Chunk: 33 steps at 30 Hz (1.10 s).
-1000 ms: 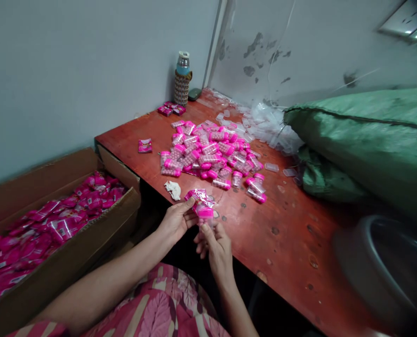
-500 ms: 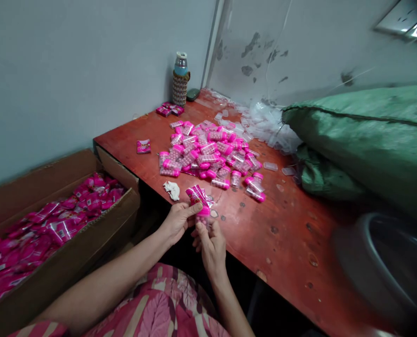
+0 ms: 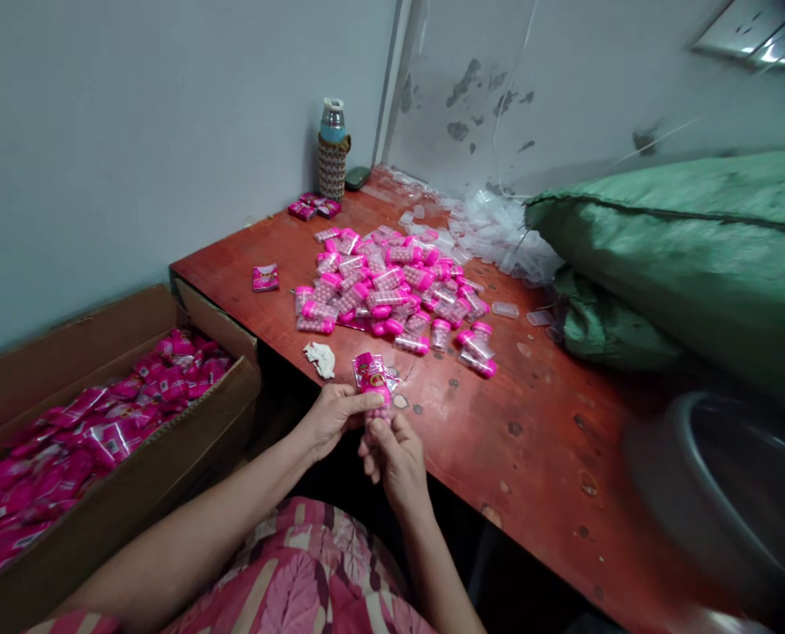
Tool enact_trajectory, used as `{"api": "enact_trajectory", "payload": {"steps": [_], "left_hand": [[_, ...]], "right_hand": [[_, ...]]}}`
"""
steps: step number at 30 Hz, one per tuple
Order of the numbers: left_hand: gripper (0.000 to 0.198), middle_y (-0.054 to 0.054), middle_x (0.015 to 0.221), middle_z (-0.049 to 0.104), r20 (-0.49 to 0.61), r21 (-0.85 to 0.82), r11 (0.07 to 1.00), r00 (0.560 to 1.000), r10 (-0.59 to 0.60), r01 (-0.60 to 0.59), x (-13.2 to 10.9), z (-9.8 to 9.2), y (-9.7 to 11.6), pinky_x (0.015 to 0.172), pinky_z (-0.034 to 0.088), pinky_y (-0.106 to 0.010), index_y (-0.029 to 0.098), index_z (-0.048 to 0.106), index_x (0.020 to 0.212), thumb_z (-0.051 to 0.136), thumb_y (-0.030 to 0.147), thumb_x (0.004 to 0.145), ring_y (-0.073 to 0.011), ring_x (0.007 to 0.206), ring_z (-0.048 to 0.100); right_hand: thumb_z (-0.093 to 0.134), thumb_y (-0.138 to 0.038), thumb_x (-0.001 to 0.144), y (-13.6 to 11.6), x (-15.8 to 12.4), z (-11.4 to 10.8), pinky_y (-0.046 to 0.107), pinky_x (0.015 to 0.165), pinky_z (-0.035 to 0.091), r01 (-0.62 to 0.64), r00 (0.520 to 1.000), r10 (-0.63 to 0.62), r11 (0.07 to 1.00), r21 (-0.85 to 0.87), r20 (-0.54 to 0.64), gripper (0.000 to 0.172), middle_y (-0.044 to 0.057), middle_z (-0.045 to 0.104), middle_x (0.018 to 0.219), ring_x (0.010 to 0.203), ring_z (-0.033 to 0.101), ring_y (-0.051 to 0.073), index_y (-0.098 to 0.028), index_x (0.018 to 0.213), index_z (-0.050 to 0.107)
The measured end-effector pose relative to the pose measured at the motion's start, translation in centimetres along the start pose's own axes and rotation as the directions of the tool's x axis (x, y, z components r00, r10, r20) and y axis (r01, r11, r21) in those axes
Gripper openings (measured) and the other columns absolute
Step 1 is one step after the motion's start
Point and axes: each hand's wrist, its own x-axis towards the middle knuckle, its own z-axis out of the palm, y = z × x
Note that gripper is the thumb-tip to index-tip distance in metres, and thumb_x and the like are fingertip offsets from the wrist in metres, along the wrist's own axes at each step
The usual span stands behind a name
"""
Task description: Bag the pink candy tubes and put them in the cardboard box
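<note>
The pink printed packet (image 3: 370, 377) is held upright just above the near edge of the red table (image 3: 537, 440). It is pinched on its side by the thumb and fingers of the left hand (image 3: 334, 416). Its lower end is gripped from below by the closed fingers of the right hand (image 3: 392, 453). This two-handed hold is judged to keep the packet steady; its contents are largely hidden.

The pile of pink-capped vials (image 3: 385, 286) is kept within reach on the table. The cardboard box (image 3: 134, 502) of like packets stands to the left, below table level. A heap of clear plastic pieces (image 3: 498, 233) and a green sack (image 3: 683, 255) lie farther off.

Against one second earlier, the packet is narrower and more upright, the loose clear film is no longer spread, and the hands are closer together.
</note>
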Motion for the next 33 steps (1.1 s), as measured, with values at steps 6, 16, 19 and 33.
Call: {"api": "enact_trajectory", "payload": {"steps": [6, 16, 19, 33], "left_hand": [[0.020, -0.006, 0.057, 0.063, -0.008, 0.034, 0.999, 1.000, 0.029, -0.028, -0.3, 0.0, -0.2, 0.045, 0.043, -0.021, 0.007, 0.063, 0.062, 0.069, 0.026, 0.063, -0.0116, 0.047, 0.055], [0.026, -0.002, 0.042, 0.053, 0.077, -0.019, 1.000, 0.997, -0.004, 0.006, -0.7, -0.1, -0.6, 0.032, 0.036, -0.021, 0.008, 0.058, 0.055, 0.064, 0.031, 0.067, -0.0094, 0.032, 0.046], [0.026, -0.002, 0.040, 0.052, 0.171, 0.028, 0.998, 0.983, -0.061, 0.057, -0.9, -0.4, -0.5, 0.034, 0.038, -0.021, 0.007, 0.061, 0.059, 0.063, 0.031, 0.069, -0.0107, 0.032, 0.047], [0.024, -0.001, 0.047, 0.051, 0.129, -0.105, 0.994, 0.991, -0.030, 0.044, -2.2, -0.5, -1.4, 0.044, 0.040, -0.022, 0.007, 0.060, 0.059, 0.066, 0.029, 0.067, -0.0076, 0.042, 0.045]], "right_hand": [[0.050, -0.041, 0.080, 0.0, 0.0, 0.3, 0.014, 0.032, 0.033, 0.064, 0.989, -0.083, 0.987, -0.149, -0.126, 0.022, -0.005, 0.052, 0.056, 0.037, 0.045, 0.006, -0.019, 0.085, 0.048], [0.050, -0.043, 0.079, 0.2, -0.2, 0.6, 0.014, 0.030, 0.029, -0.002, 1.000, 0.004, 0.999, 0.039, -0.030, 0.025, -0.005, 0.054, 0.054, 0.033, 0.042, 0.005, -0.019, 0.080, 0.048], [0.049, -0.044, 0.080, 0.3, -0.1, 0.7, 0.013, 0.028, 0.026, -0.049, 0.998, 0.042, 0.976, 0.214, 0.036, 0.025, -0.005, 0.055, 0.054, 0.032, 0.041, 0.005, -0.019, 0.077, 0.046], [0.061, -0.035, 0.074, 0.6, 0.7, 0.8, 0.019, 0.037, 0.041, 0.020, 0.999, -0.006, 0.958, 0.287, -0.050, 0.026, -0.008, 0.055, 0.049, 0.037, 0.053, 0.010, -0.021, 0.077, 0.040]]}}
